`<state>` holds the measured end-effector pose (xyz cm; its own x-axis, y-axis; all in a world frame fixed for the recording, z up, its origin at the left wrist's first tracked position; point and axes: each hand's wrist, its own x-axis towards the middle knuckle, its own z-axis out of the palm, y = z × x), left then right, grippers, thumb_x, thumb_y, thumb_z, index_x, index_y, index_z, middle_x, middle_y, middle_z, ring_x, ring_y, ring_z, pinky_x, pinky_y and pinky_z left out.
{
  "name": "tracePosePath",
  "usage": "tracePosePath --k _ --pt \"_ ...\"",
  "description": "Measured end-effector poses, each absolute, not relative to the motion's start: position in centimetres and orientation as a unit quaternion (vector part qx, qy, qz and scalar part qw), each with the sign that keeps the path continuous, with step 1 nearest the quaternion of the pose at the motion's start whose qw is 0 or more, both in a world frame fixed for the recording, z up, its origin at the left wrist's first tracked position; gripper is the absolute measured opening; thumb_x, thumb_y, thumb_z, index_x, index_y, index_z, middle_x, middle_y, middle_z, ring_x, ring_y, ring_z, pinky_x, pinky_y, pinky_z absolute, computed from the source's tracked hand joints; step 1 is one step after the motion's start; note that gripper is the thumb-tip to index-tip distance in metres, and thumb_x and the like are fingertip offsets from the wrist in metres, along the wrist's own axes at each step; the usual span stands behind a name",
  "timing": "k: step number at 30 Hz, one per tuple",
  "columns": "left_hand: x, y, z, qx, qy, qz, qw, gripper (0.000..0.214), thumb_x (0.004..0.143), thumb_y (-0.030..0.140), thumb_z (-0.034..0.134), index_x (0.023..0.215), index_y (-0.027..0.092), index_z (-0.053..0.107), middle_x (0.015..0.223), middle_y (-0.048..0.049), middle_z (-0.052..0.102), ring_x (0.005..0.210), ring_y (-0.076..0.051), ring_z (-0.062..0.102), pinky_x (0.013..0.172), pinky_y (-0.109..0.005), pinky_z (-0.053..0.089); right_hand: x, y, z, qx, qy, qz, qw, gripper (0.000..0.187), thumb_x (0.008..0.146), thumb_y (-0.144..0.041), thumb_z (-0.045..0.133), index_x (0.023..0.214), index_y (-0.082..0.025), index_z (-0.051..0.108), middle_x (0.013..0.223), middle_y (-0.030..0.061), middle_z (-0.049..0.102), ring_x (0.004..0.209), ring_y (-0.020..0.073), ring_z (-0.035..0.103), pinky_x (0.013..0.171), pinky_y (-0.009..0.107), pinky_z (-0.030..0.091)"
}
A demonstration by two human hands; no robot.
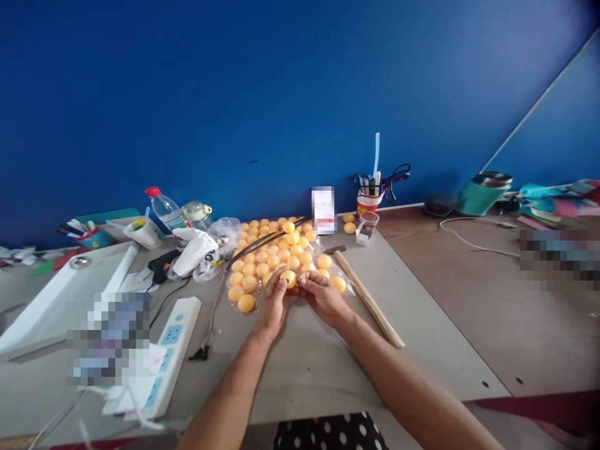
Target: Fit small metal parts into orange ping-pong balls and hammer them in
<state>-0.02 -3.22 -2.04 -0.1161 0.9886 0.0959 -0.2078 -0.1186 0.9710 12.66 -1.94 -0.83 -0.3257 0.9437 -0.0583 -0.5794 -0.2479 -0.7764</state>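
Observation:
An orange ping-pong ball [289, 279] with a small dark spot is between my hands, above the near edge of a spread of similar balls. The thumb and fingers of my left hand [276, 301] grip it from the left. My right hand [324, 297] is closed in a pinch at the ball's right side; whatever is between those fingertips is too small to make out. Several more orange balls [249, 284] lie on clear plastic just beyond my hands. Dark flat strips [257, 242] lie across them.
Thin wooden sticks [370, 301] lie to the right, by a small dark-headed tool [335, 249]. A red cup [370, 204] holds scissors and pens at the back. Leftward are a power strip [177, 350], a glue gun [162, 267], a plastic bottle [164, 209] and a white tray [60, 300].

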Motion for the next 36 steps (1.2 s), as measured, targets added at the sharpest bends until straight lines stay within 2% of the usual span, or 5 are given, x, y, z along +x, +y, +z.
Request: tracePosePath --k 3,11,18,27,36 --pt "0.2 -3.4 -1.2 0.403 0.407 0.609 0.548 0.046 0.079 0.054 0.064 0.112 0.022 0.064 0.102 -0.0080 0.072 0.089 -0.024 0.068 0.079 -0.041 0.056 12.8 -2.0 -0.7 -0.269 -0.325 0.747 0.513 0.030 0.060 -0.039 0.082 0.066 -0.019 0.061 0.063 -0.0013 0.057 0.059 0.0122 0.047 0.062 0.027 0.039" --pt "0.3 -3.6 -0.4 0.381 0.397 0.618 0.561 0.043 0.073 0.051 0.071 0.103 0.021 0.066 0.099 -0.0065 0.071 0.089 -0.023 0.067 0.078 -0.038 0.055 12.9 -2.0 -0.6 -0.250 -0.318 0.758 0.512 0.030 0.060 -0.039 0.083 0.067 -0.020 0.062 0.064 -0.0014 0.056 0.059 0.0122 0.047 0.065 0.029 0.041" --pt "0.2 -3.7 -0.3 0.392 0.411 0.610 0.552 0.044 0.072 0.050 0.072 0.105 0.022 0.064 0.097 -0.0060 0.069 0.083 -0.021 0.066 0.077 -0.038 0.055 13.0 -2.1 -0.6 -0.262 -0.351 0.743 0.506 0.028 0.063 -0.039 0.081 0.067 -0.019 0.062 0.065 -0.0014 0.057 0.062 0.0123 0.048 0.065 0.027 0.039" --pt "-0.1 -3.6 -0.8 0.384 0.379 0.613 0.577 0.035 0.075 0.044 0.072 0.103 0.023 0.063 0.096 -0.0034 0.068 0.082 -0.019 0.064 0.077 -0.037 0.054 12.9 -2.1 -0.8 -0.268 -0.374 0.725 0.513 0.026 0.064 -0.040 0.080 0.070 -0.020 0.064 0.067 -0.0010 0.059 0.063 0.0126 0.048 0.064 0.027 0.039" --pt "-0.2 -3.5 -0.8 0.369 0.345 0.616 0.605 0.034 0.078 0.042 0.070 0.106 0.023 0.062 0.090 -0.0023 0.068 0.074 -0.016 0.064 0.075 -0.036 0.053 13.0 -2.4 0.2 -0.260 -0.335 0.746 0.513 0.029 0.062 -0.039 0.081 0.066 -0.020 0.060 0.063 -0.0020 0.053 0.060 0.0121 0.045 0.063 0.028 0.037"
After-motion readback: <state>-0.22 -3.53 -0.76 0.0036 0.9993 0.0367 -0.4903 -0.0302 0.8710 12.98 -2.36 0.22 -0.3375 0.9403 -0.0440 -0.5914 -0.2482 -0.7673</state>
